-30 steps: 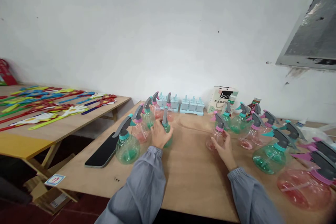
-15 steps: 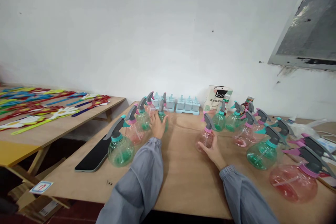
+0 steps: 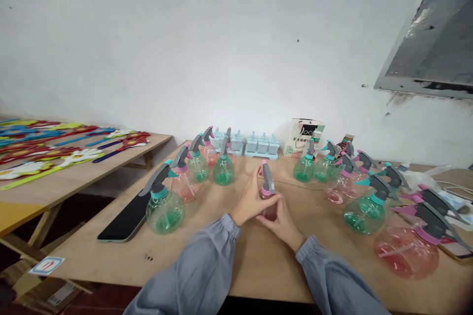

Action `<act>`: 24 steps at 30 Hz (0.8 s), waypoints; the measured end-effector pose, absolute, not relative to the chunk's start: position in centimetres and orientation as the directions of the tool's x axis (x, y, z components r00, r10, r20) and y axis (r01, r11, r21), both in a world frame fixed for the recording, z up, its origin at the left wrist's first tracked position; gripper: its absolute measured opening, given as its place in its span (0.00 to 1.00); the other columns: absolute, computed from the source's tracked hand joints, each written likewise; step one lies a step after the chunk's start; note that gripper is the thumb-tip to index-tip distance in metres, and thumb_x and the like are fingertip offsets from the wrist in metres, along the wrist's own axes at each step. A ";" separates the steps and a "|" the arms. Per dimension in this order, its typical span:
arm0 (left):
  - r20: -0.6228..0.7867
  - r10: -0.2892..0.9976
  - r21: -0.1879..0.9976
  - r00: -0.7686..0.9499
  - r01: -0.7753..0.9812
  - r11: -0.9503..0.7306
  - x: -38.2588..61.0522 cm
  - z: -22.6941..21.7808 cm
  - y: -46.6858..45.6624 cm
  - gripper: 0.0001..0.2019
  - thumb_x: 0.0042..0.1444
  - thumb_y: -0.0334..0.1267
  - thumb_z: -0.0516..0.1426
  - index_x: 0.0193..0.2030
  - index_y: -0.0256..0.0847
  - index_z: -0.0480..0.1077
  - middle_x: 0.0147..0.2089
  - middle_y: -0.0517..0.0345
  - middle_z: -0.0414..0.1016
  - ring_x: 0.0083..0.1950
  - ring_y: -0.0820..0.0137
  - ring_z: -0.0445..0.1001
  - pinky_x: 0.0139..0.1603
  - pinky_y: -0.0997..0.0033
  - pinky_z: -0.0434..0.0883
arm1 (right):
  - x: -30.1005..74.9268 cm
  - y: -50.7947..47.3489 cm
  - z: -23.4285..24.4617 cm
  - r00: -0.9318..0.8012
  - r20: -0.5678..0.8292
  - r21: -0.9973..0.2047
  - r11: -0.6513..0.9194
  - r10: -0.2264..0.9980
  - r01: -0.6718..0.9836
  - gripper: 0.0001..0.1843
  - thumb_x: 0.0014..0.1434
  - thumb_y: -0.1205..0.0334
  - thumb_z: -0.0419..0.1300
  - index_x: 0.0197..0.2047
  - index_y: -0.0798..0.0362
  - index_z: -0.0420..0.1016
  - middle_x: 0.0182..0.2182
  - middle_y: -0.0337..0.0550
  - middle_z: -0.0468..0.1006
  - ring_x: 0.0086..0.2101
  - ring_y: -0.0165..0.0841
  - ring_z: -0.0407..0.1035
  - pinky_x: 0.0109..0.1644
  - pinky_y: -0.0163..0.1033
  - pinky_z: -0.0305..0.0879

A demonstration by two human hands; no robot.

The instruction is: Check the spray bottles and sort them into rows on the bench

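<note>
A pink spray bottle (image 3: 269, 212) with a grey trigger head stands upright at the middle of the table, between my two hands. My left hand (image 3: 252, 203) is closed round its left side, the thumb across the front below the pink collar. Around the lower right of the bottle, my right hand (image 3: 281, 221) grips its body, the fingertips close to my left thumb. Much of the bottle is hidden by the fingers. Left of my hands stand a green spray bottle (image 3: 223, 171) and a larger-looking green spray bottle (image 3: 165, 212) nearer the front.
More green and pink spray bottles line the right side, a pink bottle (image 3: 406, 253) nearest. A black phone (image 3: 123, 219) lies at left. Light blue ice-pop moulds (image 3: 261, 145) and a printed box (image 3: 303, 137) stand by the wall. Colourful hand-shaped items (image 3: 81, 157) cover another table.
My left hand has left the green bottle at left and come onto the pink bottle. My right hand has brought the pink bottle left, towards the middle, its nozzle turned away.
</note>
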State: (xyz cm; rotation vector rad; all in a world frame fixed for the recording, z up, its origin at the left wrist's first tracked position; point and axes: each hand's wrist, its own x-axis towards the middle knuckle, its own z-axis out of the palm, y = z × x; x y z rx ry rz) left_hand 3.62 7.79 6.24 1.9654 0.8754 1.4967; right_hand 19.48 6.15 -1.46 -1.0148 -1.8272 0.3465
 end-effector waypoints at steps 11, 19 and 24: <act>0.321 0.945 0.924 0.063 -0.238 -0.298 0.3 7.0 8.7 0.28 0.48 0.41 0.64 0.57 0.44 0.70 0.61 0.45 0.73 0.58 0.59 0.75 0.51 0.64 0.74 | 29.6 16.7 3.3 0.469 0.746 -0.646 0.343 0.473 0.682 0.48 0.54 0.33 0.60 0.64 0.59 0.55 0.61 0.65 0.60 0.64 0.53 0.53 0.68 0.63 0.48; 0.272 0.910 0.896 0.312 -0.427 -0.122 -0.3 9.1 7.0 0.29 0.43 0.44 0.61 0.54 0.39 0.74 0.55 0.44 0.79 0.54 0.56 0.78 0.48 0.64 0.74 | 30.7 22.0 1.9 0.564 0.610 -0.758 0.200 0.557 0.621 0.60 0.44 0.25 0.60 0.63 0.69 0.55 0.60 0.79 0.61 0.62 0.63 0.56 0.64 0.67 0.51; 0.254 0.906 0.893 0.338 -0.441 -0.085 -0.7 9.1 7.1 0.26 0.44 0.45 0.61 0.51 0.38 0.75 0.52 0.44 0.81 0.55 0.53 0.78 0.50 0.60 0.74 | 28.8 18.0 -0.2 0.459 0.664 -0.710 0.307 0.590 0.634 0.56 0.47 0.27 0.61 0.64 0.62 0.55 0.61 0.70 0.62 0.63 0.55 0.56 0.65 0.62 0.53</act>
